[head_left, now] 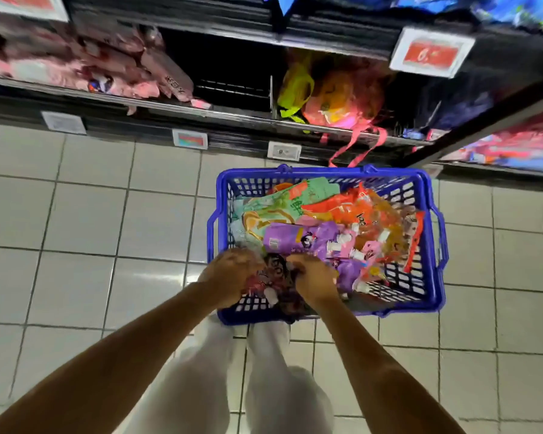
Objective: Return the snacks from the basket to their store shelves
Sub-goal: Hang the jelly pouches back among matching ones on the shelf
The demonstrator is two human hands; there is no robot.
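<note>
A blue plastic basket stands on the tiled floor before the shelves, full of snack packs: green, orange and purple spouted pouches. At its near left corner, both my hands are in the basket. My left hand and my right hand each grip a dark, red-and-black snack pouch that lies between them. A white spout cap shows below my left hand.
Low shelves run along the back: pink packs at left, an empty dark bay in the middle, yellow and orange-red bags to its right. Price tags line the shelf edges. My white-trousered legs stand just behind the basket.
</note>
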